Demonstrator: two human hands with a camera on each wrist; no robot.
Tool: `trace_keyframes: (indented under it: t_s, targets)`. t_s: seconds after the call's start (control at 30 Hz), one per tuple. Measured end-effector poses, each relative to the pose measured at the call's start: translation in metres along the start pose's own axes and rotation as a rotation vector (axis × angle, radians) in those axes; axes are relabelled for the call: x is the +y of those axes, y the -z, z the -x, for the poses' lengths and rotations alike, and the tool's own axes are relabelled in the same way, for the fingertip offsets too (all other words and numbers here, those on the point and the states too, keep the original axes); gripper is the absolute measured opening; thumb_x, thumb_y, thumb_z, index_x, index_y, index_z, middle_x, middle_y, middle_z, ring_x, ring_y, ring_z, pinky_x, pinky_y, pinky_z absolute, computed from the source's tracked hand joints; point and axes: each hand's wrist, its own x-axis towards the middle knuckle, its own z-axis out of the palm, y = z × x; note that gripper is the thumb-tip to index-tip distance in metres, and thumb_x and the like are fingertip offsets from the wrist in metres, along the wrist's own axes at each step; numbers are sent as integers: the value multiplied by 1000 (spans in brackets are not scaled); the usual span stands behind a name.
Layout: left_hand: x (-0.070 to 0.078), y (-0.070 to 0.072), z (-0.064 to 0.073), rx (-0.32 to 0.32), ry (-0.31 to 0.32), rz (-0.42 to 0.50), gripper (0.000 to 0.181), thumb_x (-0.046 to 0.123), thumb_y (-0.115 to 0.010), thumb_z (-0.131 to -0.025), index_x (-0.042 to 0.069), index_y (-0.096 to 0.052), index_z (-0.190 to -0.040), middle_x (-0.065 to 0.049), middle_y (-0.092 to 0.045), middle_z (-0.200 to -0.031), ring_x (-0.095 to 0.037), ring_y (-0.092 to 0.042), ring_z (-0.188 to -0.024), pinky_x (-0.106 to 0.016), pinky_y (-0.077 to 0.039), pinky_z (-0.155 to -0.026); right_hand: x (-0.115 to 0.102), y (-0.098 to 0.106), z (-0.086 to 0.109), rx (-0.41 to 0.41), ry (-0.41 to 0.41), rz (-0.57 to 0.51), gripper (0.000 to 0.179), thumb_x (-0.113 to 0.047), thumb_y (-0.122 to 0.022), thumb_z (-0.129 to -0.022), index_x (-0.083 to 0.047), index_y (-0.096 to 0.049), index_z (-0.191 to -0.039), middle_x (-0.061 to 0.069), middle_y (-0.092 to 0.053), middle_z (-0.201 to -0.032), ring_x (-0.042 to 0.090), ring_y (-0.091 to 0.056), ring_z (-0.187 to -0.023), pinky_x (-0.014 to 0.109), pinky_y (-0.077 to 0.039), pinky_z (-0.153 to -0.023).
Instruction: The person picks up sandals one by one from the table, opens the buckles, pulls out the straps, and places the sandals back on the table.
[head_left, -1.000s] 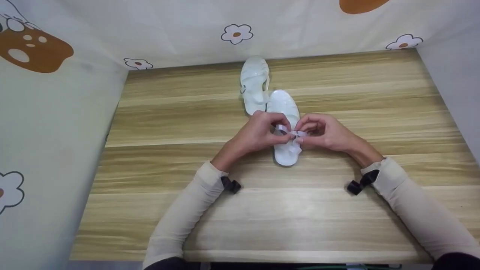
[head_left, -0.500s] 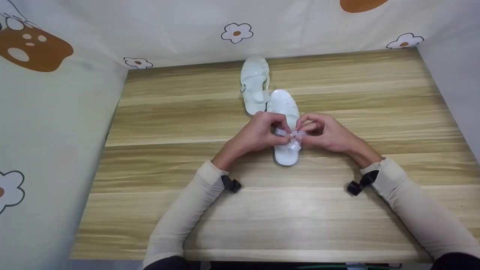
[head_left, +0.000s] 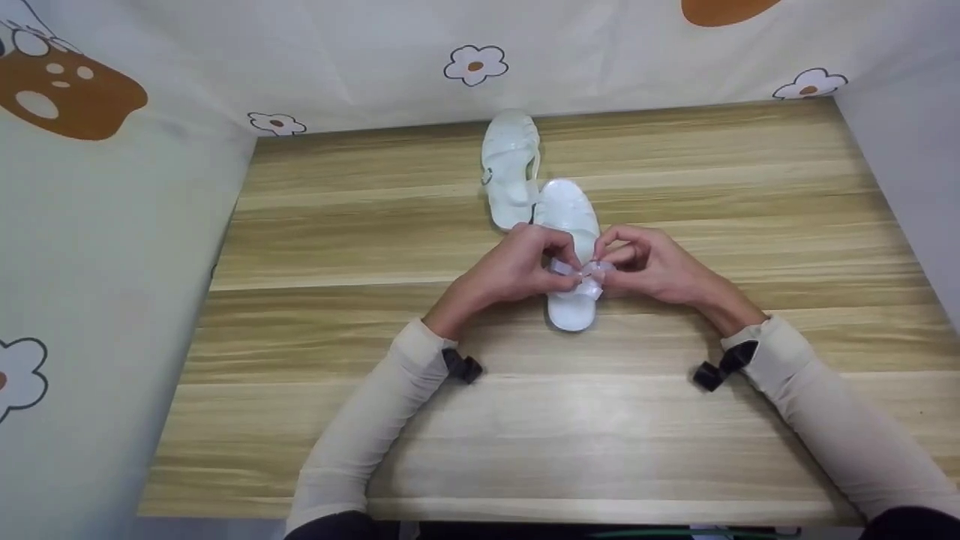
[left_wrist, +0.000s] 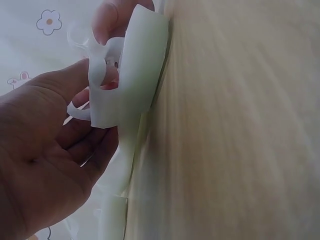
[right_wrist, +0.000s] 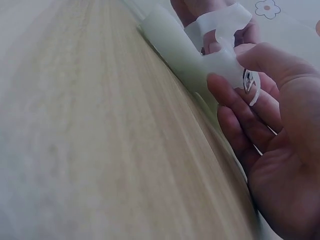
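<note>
A white sandal [head_left: 571, 311] lies on the wooden table, toe pointing away, between both hands. My left hand [head_left: 514, 262] pinches the sandal's ankle strap [left_wrist: 97, 75] from the left with thumb and index finger. From the right, my right hand [head_left: 652, 266] pinches the strap's other part beside a metal buckle [right_wrist: 247, 80], which shows in the right wrist view. The fingertips of the two hands nearly meet above the sandal's heel half. Fingers hide part of the strap, so whether it runs through the buckle I cannot tell.
A second white sandal [head_left: 510, 161] lies farther back to the left, its heel end next to the first sandal's toe. Behind it, a flower-printed curtain [head_left: 375, 67] meets the back edge of the wooden table [head_left: 600, 435].
Both hands stay at the same place over the sandal. The strap between the fingertips has shifted slightly, and its loop at the left looks flatter than a second ago.
</note>
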Motion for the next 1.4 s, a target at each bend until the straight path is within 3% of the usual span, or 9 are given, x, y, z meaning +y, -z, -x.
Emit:
trace_keyframes:
  t_s: [0.2,0.3,0.47,0.63,0.83,1.03,1.17,1.4]
  targets:
    - [-3,4,1,26,-1,66,14,20,-81,-80,19,-68,-83,10,-72,-84,0,-62,-80,-29,-54,-76,1,1,-1,-4,-1,-2,26,-2,-74,-89,5,-57,-107,15,-77,-101,22,-74,-102,26,-57,-85]
    - [-4,5,1,19,-4,90,14,18,-81,-78,19,-67,-81,10,-72,-82,1,-62,-79,-27,-53,-76,2,1,-1,-13,4,-10,25,0,-72,-89,6,-56,-107,15,-77,-101,22,-74,-103,24,-57,-85]
    - [-6,7,2,-8,2,62,15,19,-82,-77,20,-67,-79,12,-71,-81,-7,-62,-78,-21,-48,-70,1,1,-1,-6,-11,-7,27,-3,-74,-89,5,-56,-109,13,-77,-103,25,-74,-105,26,-57,-89]
    - [-7,10,3,-5,13,52,16,19,-82,-77,20,-66,-81,12,-71,-82,-4,-59,-77,-21,-48,-69,1,1,-1,1,-12,2,29,-3,-75,-88,5,-57,-109,13,-77,-103,25,-74,-105,27,-56,-92]
    - [-10,15,3,17,11,171,15,15,-81,-78,15,-66,-81,5,-72,-82,-4,-61,-79,-23,-52,-71,2,1,-1,12,-16,-9,28,-4,-75,-88,4,-58,-108,13,-78,-102,27,-74,-104,27,-56,-89]
    - [-13,19,5,-14,28,254,14,14,-82,-79,12,-70,-83,2,-74,-84,-7,-63,-81,-25,-55,-74,3,1,-2,14,-16,2,28,-5,-76,-88,3,-58,-109,14,-77,-103,25,-73,-105,26,-56,-90]
    - [-13,21,6,-43,28,245,13,14,-83,-79,13,-70,-79,5,-75,-84,-10,-65,-82,-28,-56,-76,2,0,-2,1,-19,-15,28,-4,-74,-89,5,-57,-109,18,-76,-104,20,-74,-104,25,-57,-87]
    - [-9,21,5,-90,5,141,11,16,-83,-78,19,-72,-76,10,-74,-80,-6,-59,-75,-23,-51,-67,3,1,-1,10,-4,-27,26,-3,-73,-90,6,-56,-108,17,-77,-102,18,-74,-103,25,-57,-85]
